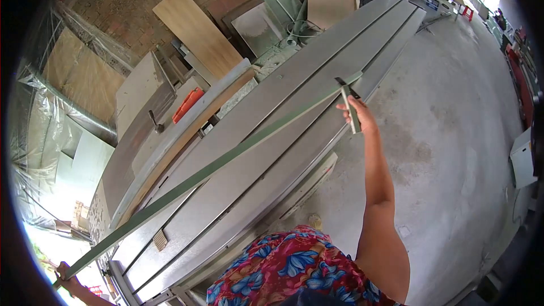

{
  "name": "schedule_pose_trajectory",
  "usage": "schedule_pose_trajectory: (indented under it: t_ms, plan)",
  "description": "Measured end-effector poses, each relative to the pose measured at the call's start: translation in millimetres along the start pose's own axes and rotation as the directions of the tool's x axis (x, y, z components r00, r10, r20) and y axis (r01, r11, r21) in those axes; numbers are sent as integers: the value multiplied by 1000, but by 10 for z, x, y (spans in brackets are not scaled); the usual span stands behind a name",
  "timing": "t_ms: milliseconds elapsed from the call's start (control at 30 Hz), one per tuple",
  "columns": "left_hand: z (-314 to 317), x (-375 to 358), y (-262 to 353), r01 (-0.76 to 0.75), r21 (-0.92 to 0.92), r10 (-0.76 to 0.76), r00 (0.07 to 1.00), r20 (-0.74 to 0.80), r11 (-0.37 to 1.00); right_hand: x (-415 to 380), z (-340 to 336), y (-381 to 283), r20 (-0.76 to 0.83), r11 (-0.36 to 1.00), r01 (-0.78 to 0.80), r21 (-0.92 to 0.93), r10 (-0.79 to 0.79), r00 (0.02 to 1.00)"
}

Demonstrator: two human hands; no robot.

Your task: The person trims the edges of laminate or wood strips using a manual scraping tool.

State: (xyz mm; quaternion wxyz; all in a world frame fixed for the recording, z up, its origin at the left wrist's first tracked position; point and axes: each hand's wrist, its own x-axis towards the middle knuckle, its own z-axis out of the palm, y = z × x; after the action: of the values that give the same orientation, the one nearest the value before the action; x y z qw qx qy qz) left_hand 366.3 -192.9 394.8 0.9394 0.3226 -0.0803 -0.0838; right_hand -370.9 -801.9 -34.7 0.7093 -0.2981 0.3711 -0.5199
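A long, narrow green strip [221,160] runs diagonally across the grey metal machine table [306,88]. At the lower left, my left hand [69,283] is closed around the near end of this strip, beyond the table's edge. My right hand [360,114] is at the far end, over the table's right edge. Its fingers close on a small try square [352,114] with a pale bar and a black crosspiece, which overlaps the strip near its tip. A small ribbed tan block [160,240] lies on the table's near part.
Left of the table is a curved panel [187,136] carrying a red-orange tool [188,105] and a dark lever [156,123]. Boards [198,34] lean on the brick wall behind. Plastic sheeting [34,119] hangs at far left. Concrete floor [436,147] stretches to the right.
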Motion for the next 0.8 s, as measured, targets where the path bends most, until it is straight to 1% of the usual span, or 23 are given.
schedule_pose_trajectory:
  t_ms: [67,100,200,233,300,333,367,400,433,467,533,600,667,733,800]
  plan:
    - [-61,74,-26,-23,40,21,998,58,999,241,-249,-63,-71,1000,-5,7,5,997]
    - [-295,262,172,139,18,-140,965,223,990,361,-352,-92,-107,1000,-5,10,6,994]
    - [-671,593,368,57,66,-71,969,239,996,693,-598,-160,-275,999,-10,-49,-4,961]
    - [-499,364,202,-26,106,16,995,96,994,799,-657,-144,-317,999,28,-32,-37,948]
    - [-297,190,-46,-144,146,151,988,-39,979,948,-684,-104,-468,984,172,-44,-172,867]
    - [-323,211,-98,-189,134,195,980,-39,973,928,-603,-126,-537,969,240,-62,-235,810]
    - [-388,228,-132,-233,123,240,970,-44,965,877,-555,-192,-540,986,162,39,-116,834]
    - [-469,244,-148,-279,110,286,957,-52,954,776,-456,-202,-437,971,188,145,-107,893]
    - [-556,264,-112,-173,19,173,985,11,985,627,-358,-143,-325,947,199,251,-111,939]
    - [-567,191,-173,-180,1,180,982,60,984,463,-247,-64,-209,914,197,355,-128,970]
    - [-533,58,-441,-216,-43,220,965,140,975,5,154,52,40,857,26,515,-55,998]
    - [-471,-121,-768,-229,-115,250,942,223,967,-472,630,195,128,846,-23,533,-53,990]
    - [-349,-319,-1106,-230,-192,282,907,314,954,-806,952,361,289,851,-108,514,-53,956]
    - [-262,-498,-1342,-214,-265,309,861,403,940,-1018,1289,479,385,867,-128,481,-78,920]
    - [-196,-601,-1486,-176,-322,319,823,470,930,-1165,1607,503,427,879,-113,464,-111,897]
